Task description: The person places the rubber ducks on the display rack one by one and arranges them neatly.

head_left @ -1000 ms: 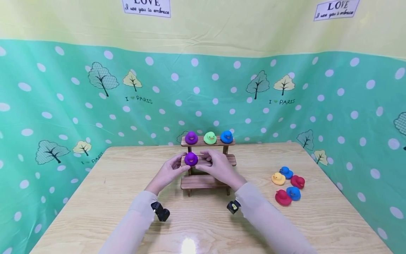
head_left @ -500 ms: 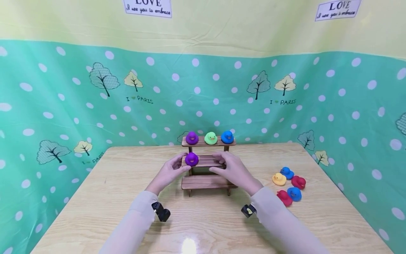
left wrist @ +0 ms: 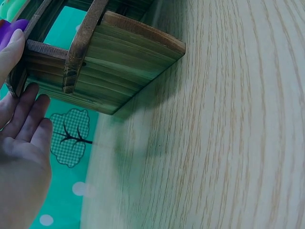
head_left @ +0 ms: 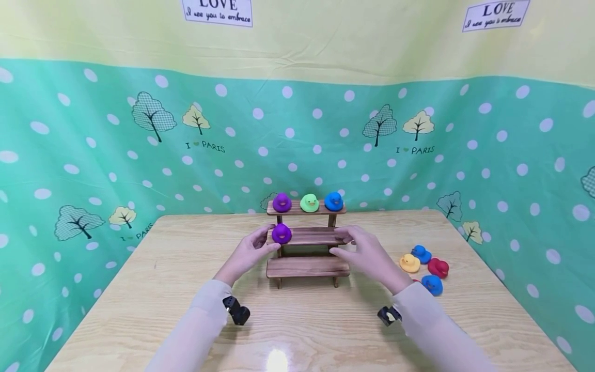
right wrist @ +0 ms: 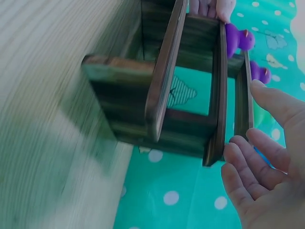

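A three-tier wooden display stand stands on the table. On its middle shelf, at the left end, sits a purple rubber duck. My left hand is at that end; in the left wrist view the thumb overlaps the duck and the relaxed fingers lie by the shelf's end. My right hand is at the right end of the same shelf, fingers loosely extended with nothing between them. The top shelf bears another purple duck, a green duck and a blue duck.
To the right on the table are several loose ducks: a blue one, a yellow one, a red one and another blue one. My right forearm mostly hides another red duck. A polka-dot curtain hangs behind.
My right hand has moved rightward along the middle shelf, away from the purple duck, and its forearm now covers most of a red duck. My left hand and the ducks stay in place.
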